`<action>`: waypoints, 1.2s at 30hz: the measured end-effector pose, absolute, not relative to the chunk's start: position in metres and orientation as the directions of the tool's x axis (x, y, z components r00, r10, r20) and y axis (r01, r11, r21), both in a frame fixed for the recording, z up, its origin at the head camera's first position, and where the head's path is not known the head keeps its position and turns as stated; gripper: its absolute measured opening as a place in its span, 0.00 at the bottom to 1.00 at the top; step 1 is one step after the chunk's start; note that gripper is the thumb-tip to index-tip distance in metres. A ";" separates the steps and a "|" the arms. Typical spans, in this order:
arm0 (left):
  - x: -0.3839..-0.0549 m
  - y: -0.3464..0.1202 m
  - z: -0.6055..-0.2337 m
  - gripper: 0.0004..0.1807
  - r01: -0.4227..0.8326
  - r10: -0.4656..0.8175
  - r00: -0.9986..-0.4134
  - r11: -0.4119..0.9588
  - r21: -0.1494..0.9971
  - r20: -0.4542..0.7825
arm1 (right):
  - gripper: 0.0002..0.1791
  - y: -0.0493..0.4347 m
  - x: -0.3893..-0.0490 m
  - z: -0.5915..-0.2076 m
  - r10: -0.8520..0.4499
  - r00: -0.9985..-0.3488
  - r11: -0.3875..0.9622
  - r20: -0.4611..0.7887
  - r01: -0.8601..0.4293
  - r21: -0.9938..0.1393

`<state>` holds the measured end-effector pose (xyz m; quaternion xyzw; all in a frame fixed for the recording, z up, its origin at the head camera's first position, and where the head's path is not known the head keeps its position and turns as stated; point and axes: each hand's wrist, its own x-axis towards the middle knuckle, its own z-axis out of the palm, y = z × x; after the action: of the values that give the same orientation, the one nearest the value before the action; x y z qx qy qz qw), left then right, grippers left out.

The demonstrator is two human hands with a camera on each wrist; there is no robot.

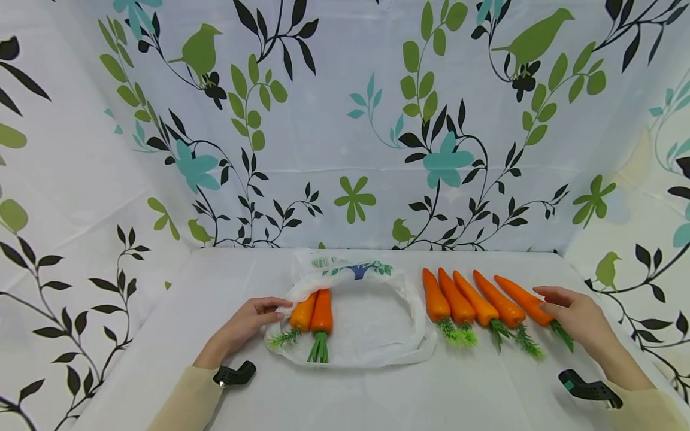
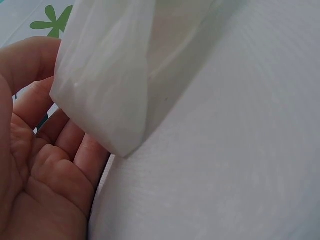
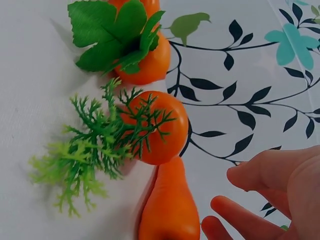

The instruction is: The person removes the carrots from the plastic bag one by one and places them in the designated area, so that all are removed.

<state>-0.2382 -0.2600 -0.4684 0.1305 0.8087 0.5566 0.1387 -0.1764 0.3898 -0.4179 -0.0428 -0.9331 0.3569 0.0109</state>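
Observation:
A white plastic bag [image 1: 372, 353] lies spread with its mouth toward me. Two orange toy carrots [image 1: 322, 311] sit in its left part, green tops facing me. My left hand [image 1: 250, 323] holds the bag's left edge; in the left wrist view the plastic [image 2: 110, 90] hides the fingertips. To the right of the bag, several more toy carrots [image 1: 474, 299] lie side by side, tips pointing away. My right hand [image 1: 579, 317] is at the rightmost carrot [image 1: 520, 297]. In the right wrist view its fingers [image 3: 245, 217] and thumb are apart, beside an orange carrot [image 3: 170, 205].
White cloth covers the table [image 1: 377, 395]. Behind it hangs a patterned curtain [image 1: 334, 120] with leaves and birds, and similar cloth walls stand on both sides. Each wrist wears a black camera mount [image 1: 235, 374].

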 end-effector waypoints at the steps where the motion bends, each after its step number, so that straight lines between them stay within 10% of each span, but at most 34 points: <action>1: -0.238 -0.260 -0.468 0.18 0.060 0.369 -0.926 0.350 0.935 -0.079 | 0.27 0.389 -0.176 -0.417 0.089 -0.996 0.746 -0.005 0.070 -0.663; 36: -0.238 -0.258 -0.468 0.17 0.069 0.362 -0.929 0.358 0.931 -0.071 | 0.17 0.232 -0.188 -0.395 -0.192 -0.965 0.714 0.177 -0.261 -0.650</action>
<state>-0.2377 -0.2583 -0.4680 0.1325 0.8131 0.5510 0.1332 -0.1882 0.2325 -0.3954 0.1224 -0.9244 0.3580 0.0484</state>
